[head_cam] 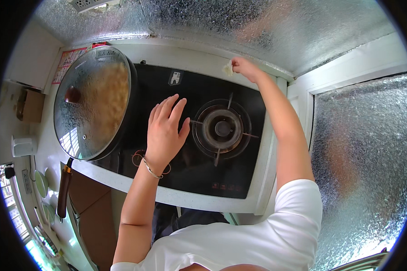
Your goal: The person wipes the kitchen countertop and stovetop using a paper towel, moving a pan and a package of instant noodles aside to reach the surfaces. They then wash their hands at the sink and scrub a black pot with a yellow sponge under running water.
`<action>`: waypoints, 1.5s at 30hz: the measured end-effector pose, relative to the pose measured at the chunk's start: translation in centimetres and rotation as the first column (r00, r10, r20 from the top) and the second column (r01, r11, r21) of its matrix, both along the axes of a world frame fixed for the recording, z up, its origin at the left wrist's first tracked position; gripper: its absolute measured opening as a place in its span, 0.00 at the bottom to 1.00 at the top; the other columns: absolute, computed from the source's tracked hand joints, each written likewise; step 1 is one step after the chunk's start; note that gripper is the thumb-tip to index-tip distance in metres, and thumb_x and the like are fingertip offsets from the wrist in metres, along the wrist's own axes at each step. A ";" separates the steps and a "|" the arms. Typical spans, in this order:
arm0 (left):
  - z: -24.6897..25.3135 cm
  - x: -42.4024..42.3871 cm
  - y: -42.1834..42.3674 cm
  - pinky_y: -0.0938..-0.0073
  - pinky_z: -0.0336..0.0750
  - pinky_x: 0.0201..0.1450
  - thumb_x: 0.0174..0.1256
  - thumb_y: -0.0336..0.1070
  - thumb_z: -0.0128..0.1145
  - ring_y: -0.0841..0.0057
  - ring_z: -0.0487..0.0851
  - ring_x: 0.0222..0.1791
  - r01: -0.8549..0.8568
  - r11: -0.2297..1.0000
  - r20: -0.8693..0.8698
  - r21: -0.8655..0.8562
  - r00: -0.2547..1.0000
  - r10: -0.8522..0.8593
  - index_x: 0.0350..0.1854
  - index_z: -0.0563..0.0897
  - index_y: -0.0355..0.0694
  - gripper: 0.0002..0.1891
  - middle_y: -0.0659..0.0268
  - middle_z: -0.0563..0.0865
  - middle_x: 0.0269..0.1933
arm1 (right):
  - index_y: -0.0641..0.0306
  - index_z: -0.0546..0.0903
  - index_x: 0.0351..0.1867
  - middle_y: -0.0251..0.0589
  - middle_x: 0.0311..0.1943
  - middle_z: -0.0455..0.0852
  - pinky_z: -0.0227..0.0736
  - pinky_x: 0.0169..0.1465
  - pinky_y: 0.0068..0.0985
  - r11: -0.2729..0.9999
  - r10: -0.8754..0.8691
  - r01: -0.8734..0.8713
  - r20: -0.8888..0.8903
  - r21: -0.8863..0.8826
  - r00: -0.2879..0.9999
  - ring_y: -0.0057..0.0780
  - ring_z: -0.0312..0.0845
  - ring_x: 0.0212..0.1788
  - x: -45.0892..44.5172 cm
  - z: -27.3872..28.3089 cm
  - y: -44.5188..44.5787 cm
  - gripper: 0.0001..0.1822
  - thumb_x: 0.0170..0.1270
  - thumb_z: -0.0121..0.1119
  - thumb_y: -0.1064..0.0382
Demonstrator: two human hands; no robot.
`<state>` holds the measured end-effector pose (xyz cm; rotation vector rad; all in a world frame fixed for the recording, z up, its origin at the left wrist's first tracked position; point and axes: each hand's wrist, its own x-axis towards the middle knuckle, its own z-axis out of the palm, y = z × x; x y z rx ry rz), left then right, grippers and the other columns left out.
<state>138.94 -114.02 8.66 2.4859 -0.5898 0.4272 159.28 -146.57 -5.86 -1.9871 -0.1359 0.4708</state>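
Observation:
My right hand [247,68] reaches to the back edge of the black glass gas cooktop [176,183]. Its fingers pinch a small crumpled whitish piece [228,68], perhaps paper or cloth, over the white counter strip behind the glass. Over the middle of the cooktop is my left hand [166,128], palm down, fingers apart, holding nothing; I cannot tell whether it touches the glass. The bare right burner [223,128], with its metal pan support, lies between my two hands. A metal bracelet [151,169] circles my left wrist.
A large pan with a brown handle [64,193] covers the cooktop's left side. Brownish food shows through its fogged glass lid [68,118]. Foil-like sheeting lines the back wall [196,20] and right side [366,152]. Green bowls [41,183] stand at lower left.

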 end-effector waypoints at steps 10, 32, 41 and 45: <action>-0.5 -0.7 0.5 0.60 0.67 0.60 0.55 0.32 0.60 0.59 0.75 0.54 -0.023 0.999 -0.019 0.027 1.000 0.024 0.52 0.76 0.38 0.21 0.57 0.76 0.55 | 0.59 0.82 0.34 0.45 0.32 0.83 0.73 0.39 0.36 0.819 0.228 0.145 0.548 -0.555 0.805 0.46 0.79 0.36 -0.3 -1.4 1.2 0.09 0.48 0.59 0.69; -1.6 3.9 1.3 0.59 0.68 0.59 0.60 0.30 0.54 0.60 0.75 0.55 -0.081 0.992 -0.014 0.095 0.996 0.083 0.55 0.74 0.37 0.19 0.55 0.77 0.55 | 0.62 0.83 0.41 0.45 0.37 0.83 0.75 0.41 0.31 0.888 0.357 -0.182 0.384 -0.423 0.851 0.40 0.80 0.38 1.1 -1.5 5.9 0.12 0.55 0.59 0.67; -0.6 3.9 1.3 0.62 0.69 0.59 0.63 0.33 0.52 0.55 0.75 0.55 -0.107 0.989 -0.086 0.105 0.990 0.116 0.55 0.73 0.32 0.19 0.50 0.77 0.55 | 0.66 0.81 0.37 0.48 0.35 0.83 0.73 0.41 0.36 0.914 0.371 -0.291 0.289 -0.284 0.882 0.42 0.80 0.35 9.4 -4.3 24.1 0.12 0.51 0.60 0.64; -0.7 3.9 1.4 0.61 0.68 0.59 0.63 0.34 0.53 0.55 0.74 0.56 -0.091 0.987 -0.034 0.133 0.995 0.096 0.56 0.73 0.33 0.19 0.50 0.77 0.55 | 0.69 0.80 0.33 0.47 0.31 0.81 0.72 0.42 0.36 0.774 0.557 -0.346 0.310 -0.531 0.770 0.42 0.78 0.35 7.1 -2.4 19.0 0.10 0.53 0.59 0.64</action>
